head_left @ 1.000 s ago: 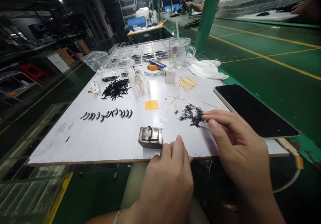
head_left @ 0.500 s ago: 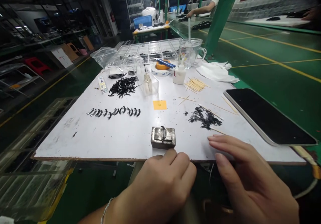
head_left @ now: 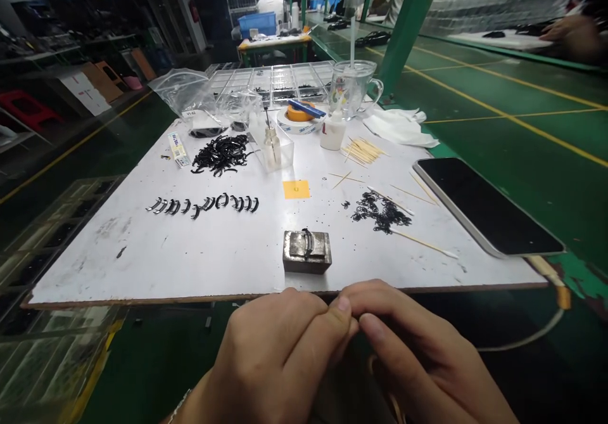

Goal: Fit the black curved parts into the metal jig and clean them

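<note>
Left hand [head_left: 280, 354] and right hand [head_left: 418, 360] meet fingertip to fingertip below table [head_left: 142, 265] edge, fingers pinched together; anything held between them too small to tell. Metal block [head_left: 306, 251] just beyond them, near edge. Black parts pile [head_left: 380, 210] farther right.

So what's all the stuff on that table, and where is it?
white board: one, white, the work surface
metal block: one, grey, near front edge, a black piece on top
row of curved pieces: about a dozen, black, left of centre
pile of curved pieces: one, black, back left
pile of tiny pieces: one, black, right of centre
square sticker: one, orange, centre
toothpicks: one bundle, tan, behind tiny pieces
tablet: one, dark screen, right edge
glass mug: one, clear, back
tape roll: one, white, back
left hand: below front edge, fingertips meeting the right's
right hand: beside it
</note>
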Demonstrator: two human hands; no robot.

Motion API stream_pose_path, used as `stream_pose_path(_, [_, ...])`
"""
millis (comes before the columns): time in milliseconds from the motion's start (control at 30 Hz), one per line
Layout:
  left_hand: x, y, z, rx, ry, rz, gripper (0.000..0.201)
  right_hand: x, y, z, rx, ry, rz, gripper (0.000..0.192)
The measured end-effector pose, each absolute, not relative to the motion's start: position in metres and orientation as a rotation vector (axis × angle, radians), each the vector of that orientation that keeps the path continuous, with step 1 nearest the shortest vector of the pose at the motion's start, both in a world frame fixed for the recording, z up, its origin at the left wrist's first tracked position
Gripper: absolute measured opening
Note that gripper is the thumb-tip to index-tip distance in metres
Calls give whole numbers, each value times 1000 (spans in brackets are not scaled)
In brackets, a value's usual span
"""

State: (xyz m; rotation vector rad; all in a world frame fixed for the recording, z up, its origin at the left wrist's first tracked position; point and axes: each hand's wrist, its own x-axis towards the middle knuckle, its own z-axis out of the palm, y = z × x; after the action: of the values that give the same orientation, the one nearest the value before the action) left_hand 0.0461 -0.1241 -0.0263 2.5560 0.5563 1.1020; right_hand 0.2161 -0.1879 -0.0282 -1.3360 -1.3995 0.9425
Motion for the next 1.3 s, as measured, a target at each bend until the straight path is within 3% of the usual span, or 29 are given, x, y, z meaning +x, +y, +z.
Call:
stream_pose_path(200, [40,-122,-22,2475,604,1049,14,210,-186,-31,-1354,-1326,931,13])
stream_pose_path(667, [30,-117,-6,2215,799,830,14,199,-184,-33,-1247,-1618,450,17])
stream_pose_path(833, [23,-92,-5,2391,773,995,12,197,-173,-37,-1299,-1490,264,30])
stream_pose_path(1000, [25,-64,-7,2490,681,921,10,206,-144,-41,-1344,-1423,521,39])
stream_pose_path(1300, [31,-60,-5,2384,626,848,10,216,-132,-34,-1227,-1401,966,28])
